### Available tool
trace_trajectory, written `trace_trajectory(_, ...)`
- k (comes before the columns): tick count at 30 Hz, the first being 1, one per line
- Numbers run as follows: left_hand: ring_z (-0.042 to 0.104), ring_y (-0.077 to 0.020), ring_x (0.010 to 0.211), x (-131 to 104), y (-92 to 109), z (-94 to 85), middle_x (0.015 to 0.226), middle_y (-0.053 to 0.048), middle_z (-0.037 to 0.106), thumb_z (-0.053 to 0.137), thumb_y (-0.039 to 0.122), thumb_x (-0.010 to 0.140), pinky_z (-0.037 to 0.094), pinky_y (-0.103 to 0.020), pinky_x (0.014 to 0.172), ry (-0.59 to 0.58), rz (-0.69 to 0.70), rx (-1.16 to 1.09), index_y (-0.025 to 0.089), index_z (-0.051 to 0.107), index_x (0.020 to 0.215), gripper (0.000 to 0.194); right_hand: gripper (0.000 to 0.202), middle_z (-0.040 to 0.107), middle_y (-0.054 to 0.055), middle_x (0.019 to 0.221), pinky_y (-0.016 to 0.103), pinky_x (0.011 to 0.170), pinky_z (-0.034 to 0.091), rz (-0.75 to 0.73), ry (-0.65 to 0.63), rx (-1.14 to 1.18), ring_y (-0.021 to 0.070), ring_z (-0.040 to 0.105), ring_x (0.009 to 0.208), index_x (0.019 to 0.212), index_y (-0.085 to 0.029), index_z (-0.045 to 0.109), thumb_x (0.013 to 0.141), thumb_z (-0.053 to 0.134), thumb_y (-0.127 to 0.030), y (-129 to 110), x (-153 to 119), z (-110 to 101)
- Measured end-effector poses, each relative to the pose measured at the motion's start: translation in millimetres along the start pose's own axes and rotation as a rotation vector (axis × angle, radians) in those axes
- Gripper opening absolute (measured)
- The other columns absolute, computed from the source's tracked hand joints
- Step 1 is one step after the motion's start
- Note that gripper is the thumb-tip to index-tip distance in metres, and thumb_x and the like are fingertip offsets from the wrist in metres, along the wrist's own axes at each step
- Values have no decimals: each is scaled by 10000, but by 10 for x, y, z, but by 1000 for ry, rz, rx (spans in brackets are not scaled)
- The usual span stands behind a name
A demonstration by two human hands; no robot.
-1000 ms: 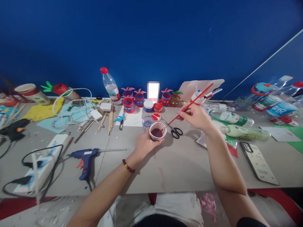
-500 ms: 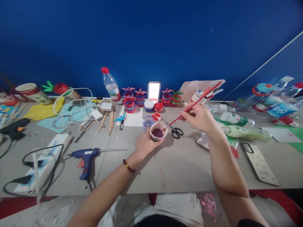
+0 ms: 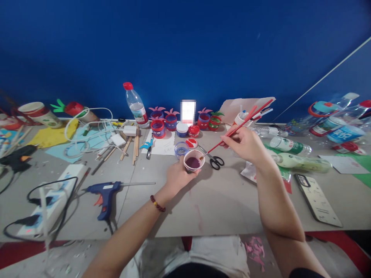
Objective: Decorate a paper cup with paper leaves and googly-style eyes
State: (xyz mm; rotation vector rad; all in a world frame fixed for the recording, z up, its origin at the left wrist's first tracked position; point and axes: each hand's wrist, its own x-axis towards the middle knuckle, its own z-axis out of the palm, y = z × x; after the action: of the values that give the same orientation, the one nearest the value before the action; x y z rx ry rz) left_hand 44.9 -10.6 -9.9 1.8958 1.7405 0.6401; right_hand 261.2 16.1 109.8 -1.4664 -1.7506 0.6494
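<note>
My left hand (image 3: 180,174) is wrapped round a paper cup (image 3: 193,168) with dark purple liquid in it, tilted a little toward me. In my right hand (image 3: 242,143) is a red-handled paintbrush (image 3: 216,146), pinched between thumb and fingers. Its bristles touch or hover at the cup's right rim; I cannot tell which. Black-handled scissors (image 3: 216,162) lie just right of the cup. Behind it are a clear blue-rimmed lid (image 3: 181,149), a red-smeared lid (image 3: 191,143), a blue paint jar (image 3: 182,130) and a red paint jar (image 3: 194,131).
Several small painted cups with paper leaves, such as a red one (image 3: 158,129), line the wall. A glue gun (image 3: 106,195) and a power strip (image 3: 55,199) lie left. On the right are a phone (image 3: 318,200), plastic bottles (image 3: 291,145) and a cup of pens (image 3: 242,120).
Almost nothing differs. The brush tip stays by the right rim of the cup, with only a very slight shift of my right hand.
</note>
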Motion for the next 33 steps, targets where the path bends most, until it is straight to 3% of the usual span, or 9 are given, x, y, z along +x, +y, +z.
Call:
trace_trajectory(7,675,-264,934,-2,11,-9,980,-57,725,666,560,733,458,-310,703,-9,-5,25,235,560,1187,569,147,707,49,690,303,621,541,27,2,-6,205,699,644,772,-194,589,831,638,-320,-31,-4,-8)
trace_trajectory(33,672,-269,957,0,28,-7,996,-68,728,649,556,755,451,-309,706,-27,-8,68,227,552,1194,557,211,718,54,687,320,597,552,29,17,-25,223,706,651,769,-210,579,814,647,-404,10,-18,-35)
